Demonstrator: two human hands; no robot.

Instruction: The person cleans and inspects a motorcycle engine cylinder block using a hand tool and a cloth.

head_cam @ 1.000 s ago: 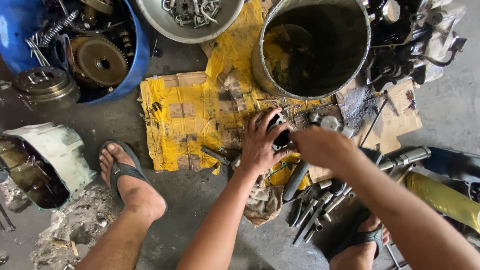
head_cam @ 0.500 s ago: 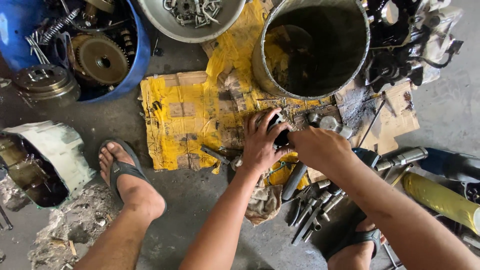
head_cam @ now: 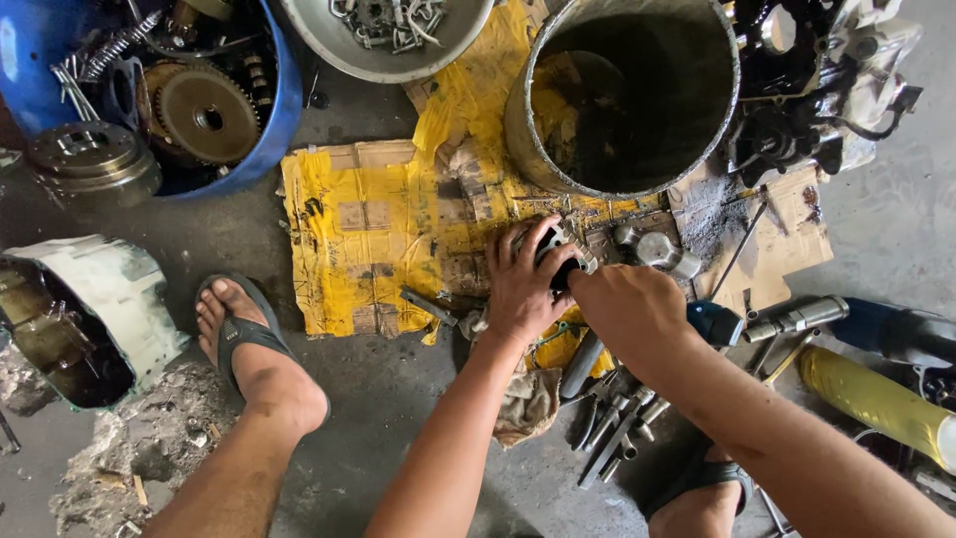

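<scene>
Landmark: large round metal drum [head_cam: 627, 95], open-topped, dull grey wall, dark and grimy inside, at top centre.
Held part: small metal engine part [head_cam: 560, 249], grey and ribbed, just below the drum's rim, on the cardboard, between both hands.
Left hand [head_cam: 526, 284]: just below the drum, fingers spread and curled over the part from the left, pressing it down and gripping it.
Right hand [head_cam: 635, 309]: below the drum, slightly right, closed into a loose fist against the part's right side; whether a tool sits inside the fist cannot be told.
Cardboard [head_cam: 378, 224]: flattened, yellow, torn, oil-stained, left of and under the drum.
Rag [head_cam: 528, 403]: crumpled, tan, dirty, below the drum, under the left wrist.
Tools [head_cam: 612, 428]: cluster of slim steel sockets and bars, below the drum, beside the rag.
Blue tub [head_cam: 199, 100]: far left of the drum, rounded plastic, full of toothed gears and springs.
Metal bowl [head_cam: 388, 35]: just left of the drum, shallow, grey, holding small bent steel pieces.
Yellow cylinder [head_cam: 876, 399]: lower right of the drum, smooth, lying flat.
Feet: in dark sandals [head_cam: 239, 334], on rough grey concrete lower left of the drum.
</scene>
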